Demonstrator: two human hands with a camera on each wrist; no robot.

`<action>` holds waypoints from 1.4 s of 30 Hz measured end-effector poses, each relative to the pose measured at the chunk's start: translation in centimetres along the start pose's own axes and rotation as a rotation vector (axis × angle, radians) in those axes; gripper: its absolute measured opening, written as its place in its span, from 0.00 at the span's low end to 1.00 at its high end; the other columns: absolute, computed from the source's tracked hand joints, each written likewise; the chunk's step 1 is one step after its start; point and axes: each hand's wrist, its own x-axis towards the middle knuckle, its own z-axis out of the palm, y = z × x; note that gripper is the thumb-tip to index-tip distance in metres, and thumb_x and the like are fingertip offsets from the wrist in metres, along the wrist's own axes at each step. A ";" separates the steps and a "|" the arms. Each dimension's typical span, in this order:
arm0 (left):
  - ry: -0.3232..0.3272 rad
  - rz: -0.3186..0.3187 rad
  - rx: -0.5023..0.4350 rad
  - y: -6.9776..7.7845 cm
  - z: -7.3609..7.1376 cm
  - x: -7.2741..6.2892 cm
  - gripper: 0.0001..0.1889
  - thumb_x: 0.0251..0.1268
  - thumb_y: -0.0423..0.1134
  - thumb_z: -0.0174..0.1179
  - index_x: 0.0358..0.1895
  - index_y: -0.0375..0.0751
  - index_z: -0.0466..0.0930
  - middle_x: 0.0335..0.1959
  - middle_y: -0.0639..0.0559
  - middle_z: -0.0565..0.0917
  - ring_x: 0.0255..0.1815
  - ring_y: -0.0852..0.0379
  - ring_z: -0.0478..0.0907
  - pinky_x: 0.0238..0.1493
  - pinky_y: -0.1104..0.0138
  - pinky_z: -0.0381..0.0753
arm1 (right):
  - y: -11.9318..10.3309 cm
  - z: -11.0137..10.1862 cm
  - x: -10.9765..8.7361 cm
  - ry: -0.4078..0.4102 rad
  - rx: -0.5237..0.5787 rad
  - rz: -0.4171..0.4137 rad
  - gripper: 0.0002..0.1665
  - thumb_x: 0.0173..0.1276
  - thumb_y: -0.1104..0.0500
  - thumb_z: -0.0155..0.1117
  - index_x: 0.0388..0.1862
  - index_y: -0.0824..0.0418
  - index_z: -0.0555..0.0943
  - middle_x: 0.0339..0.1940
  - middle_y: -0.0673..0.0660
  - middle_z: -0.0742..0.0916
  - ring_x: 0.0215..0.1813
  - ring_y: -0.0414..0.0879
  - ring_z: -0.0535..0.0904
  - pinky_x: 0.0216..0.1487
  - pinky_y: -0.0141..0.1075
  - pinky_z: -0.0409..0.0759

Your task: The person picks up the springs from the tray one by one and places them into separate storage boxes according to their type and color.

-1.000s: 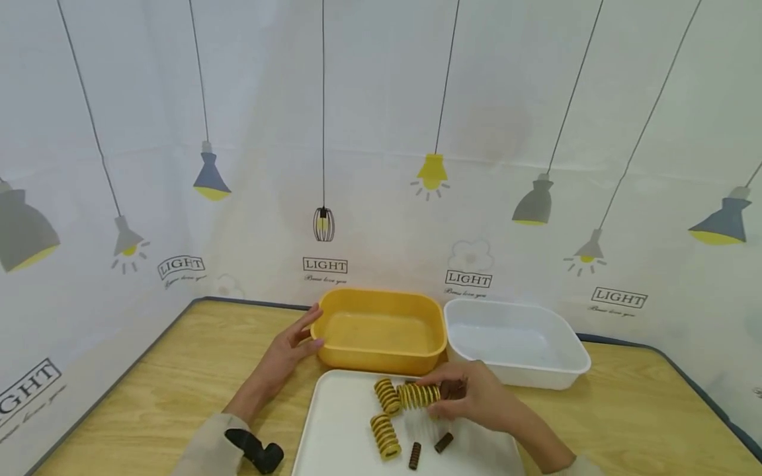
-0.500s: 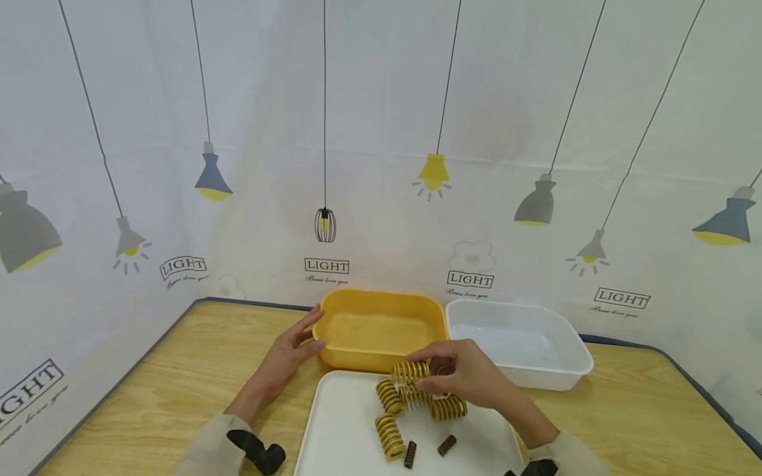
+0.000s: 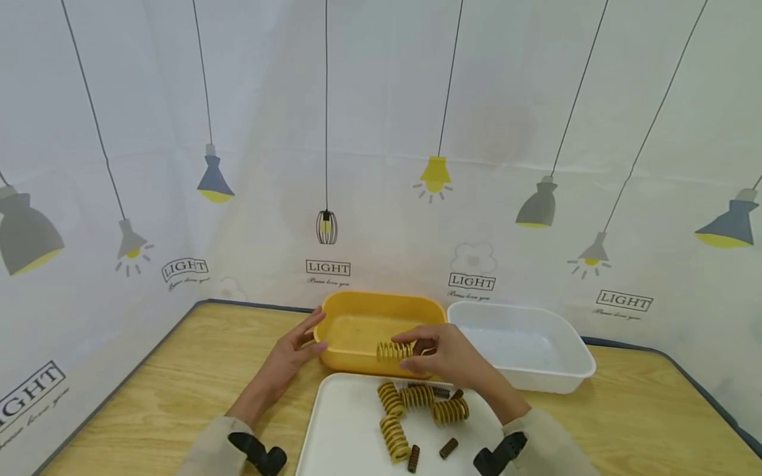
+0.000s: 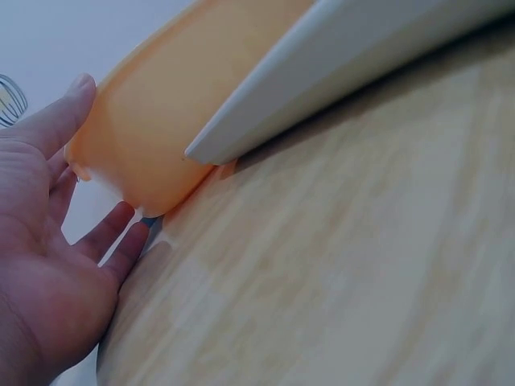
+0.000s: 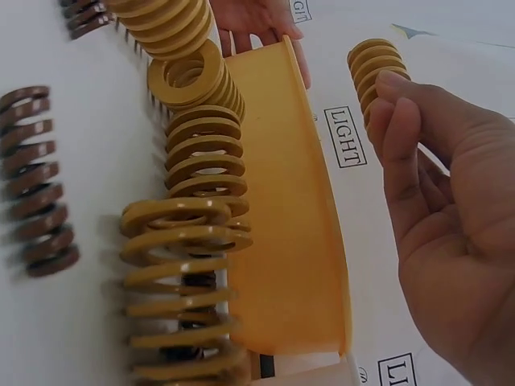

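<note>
In the head view, my right hand (image 3: 449,360) pinches a yellow coil spring (image 3: 391,351) between thumb and fingers, over the near wall of the yellow bin (image 3: 381,295). The right wrist view shows the spring (image 5: 376,63) sticking out beyond the fingertips. My left hand (image 3: 287,355) rests against the bin's left end, thumb near the rim and fingers extended along the side. Several more yellow springs (image 3: 394,437) lie on the white tray (image 3: 342,430), bunched toward its far side. Smaller brown springs (image 3: 449,448) lie among and in front of them.
A white bin (image 3: 516,378) stands to the right, beside the yellow one. Both are behind the tray on a wood-grain table (image 3: 208,370). A cloth printed with lamps (image 3: 387,218) hangs behind the table and along its sides.
My right hand has lifted a yellow spring from the group on the tray and carried it up and left to the yellow bin. The left hand has stayed at the bin's end.
</note>
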 end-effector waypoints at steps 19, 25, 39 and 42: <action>-0.014 0.024 0.007 -0.4 -0.2 -0.4 0.31 0.67 0.39 0.60 0.72 0.45 0.62 0.76 0.57 0.51 0.70 0.44 0.58 0.68 0.53 0.58 | 0.3 2.5 4.5 0.045 0.093 0.075 0.20 0.60 0.56 0.72 0.52 0.53 0.84 0.33 0.53 0.87 0.31 0.50 0.83 0.32 0.39 0.82; 0.006 0.011 0.027 -0.4 -0.4 -0.6 0.31 0.66 0.40 0.60 0.72 0.47 0.63 0.76 0.59 0.52 0.69 0.45 0.60 0.66 0.57 0.64 | 0.9 3.7 6.3 0.036 0.071 0.087 0.19 0.59 0.55 0.72 0.51 0.51 0.85 0.32 0.50 0.87 0.31 0.48 0.83 0.32 0.39 0.82; 0.003 0.027 0.053 -0.2 -0.1 -0.1 0.30 0.69 0.35 0.57 0.73 0.43 0.60 0.76 0.58 0.52 0.69 0.43 0.59 0.67 0.55 0.62 | 1.7 4.2 8.8 0.007 0.050 0.163 0.18 0.61 0.57 0.71 0.52 0.52 0.84 0.43 0.49 0.86 0.35 0.46 0.83 0.38 0.38 0.83; 0.004 0.023 0.055 -0.3 0.0 0.0 0.30 0.69 0.34 0.56 0.73 0.44 0.60 0.76 0.59 0.52 0.70 0.43 0.59 0.68 0.53 0.60 | 1.8 4.3 9.0 0.007 0.054 0.170 0.18 0.61 0.59 0.71 0.51 0.54 0.84 0.45 0.51 0.85 0.35 0.46 0.83 0.38 0.37 0.83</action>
